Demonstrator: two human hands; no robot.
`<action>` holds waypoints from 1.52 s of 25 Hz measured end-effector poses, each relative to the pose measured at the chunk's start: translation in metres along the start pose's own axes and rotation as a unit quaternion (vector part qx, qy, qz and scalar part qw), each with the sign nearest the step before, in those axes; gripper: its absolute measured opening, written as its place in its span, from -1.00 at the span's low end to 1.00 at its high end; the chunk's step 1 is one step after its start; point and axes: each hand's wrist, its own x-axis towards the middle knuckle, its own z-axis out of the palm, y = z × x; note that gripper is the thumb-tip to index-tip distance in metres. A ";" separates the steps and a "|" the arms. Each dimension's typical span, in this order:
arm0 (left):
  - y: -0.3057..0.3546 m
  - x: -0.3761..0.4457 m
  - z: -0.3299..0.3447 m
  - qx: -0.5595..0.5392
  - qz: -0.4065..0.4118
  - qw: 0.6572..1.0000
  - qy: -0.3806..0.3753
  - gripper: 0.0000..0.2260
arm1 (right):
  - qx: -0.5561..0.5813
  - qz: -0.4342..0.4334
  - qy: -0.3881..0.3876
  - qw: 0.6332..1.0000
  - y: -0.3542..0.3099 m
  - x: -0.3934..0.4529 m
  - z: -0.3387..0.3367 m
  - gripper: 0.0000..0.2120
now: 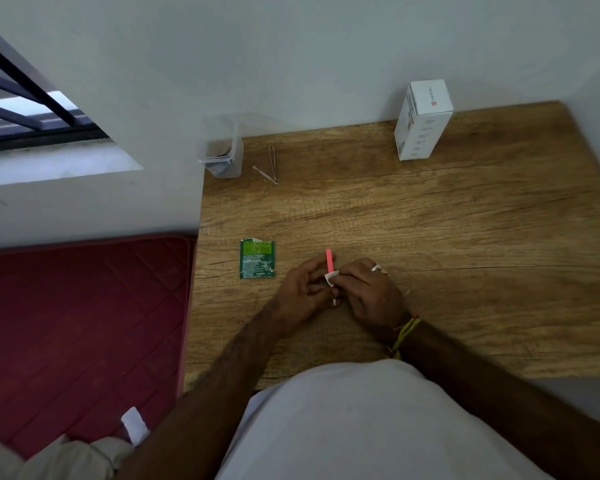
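On the table [465,237] — sachet [257,259] left of the left hand [302,292], tub [222,157] and tweezers [272,164] upper left, box [423,119] upper right

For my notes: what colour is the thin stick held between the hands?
The stick is pink; head view.

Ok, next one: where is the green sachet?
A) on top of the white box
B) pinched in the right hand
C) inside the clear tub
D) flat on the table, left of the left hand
D: the green sachet lies flat on the table, apart from the left hand, which holds the pink stick while the right hand pinches a white scrap on it.
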 end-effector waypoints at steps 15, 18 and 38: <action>0.010 0.005 0.003 -0.101 -0.070 0.991 0.050 -0.73 | 0.011 -0.011 -0.008 1.000 0.002 -0.006 -0.001 -0.76; 0.012 0.006 0.006 -0.088 -0.070 0.990 0.080 -0.75 | 0.006 -0.009 -0.002 1.000 0.001 -0.003 -0.001 -0.78; 0.016 0.006 0.011 -0.084 -0.068 0.989 0.099 -0.74 | -0.021 -0.060 -0.026 0.998 -0.003 -0.018 -0.007 -0.81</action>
